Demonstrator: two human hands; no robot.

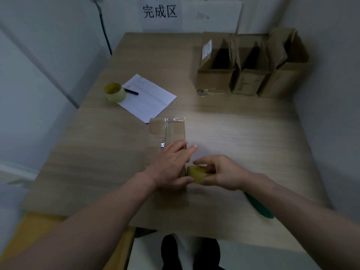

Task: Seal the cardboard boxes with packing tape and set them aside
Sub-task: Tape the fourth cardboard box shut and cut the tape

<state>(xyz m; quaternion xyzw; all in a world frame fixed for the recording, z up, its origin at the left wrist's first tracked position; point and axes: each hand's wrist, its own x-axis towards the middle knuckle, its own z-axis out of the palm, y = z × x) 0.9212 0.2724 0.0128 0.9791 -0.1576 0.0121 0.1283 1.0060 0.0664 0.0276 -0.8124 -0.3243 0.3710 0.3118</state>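
A long cardboard box (pixel 171 131) lies closed in the middle of the table, with clear tape along its top seam and over its far end. My left hand (pixel 171 164) presses flat on the box's near half, fingers straight. My right hand (pixel 220 172) grips a yellowish roll of packing tape (pixel 195 175) right beside the box's near right edge. The near end of the box is hidden under my left hand.
Three open cardboard boxes (pixel 251 75) stand at the back right of the table (pixel 243 137). A second tape roll (pixel 115 92), a black pen (pixel 131 91) and a paper sheet (pixel 150 98) lie at the left. A green tool (pixel 259 207) lies under my right forearm.
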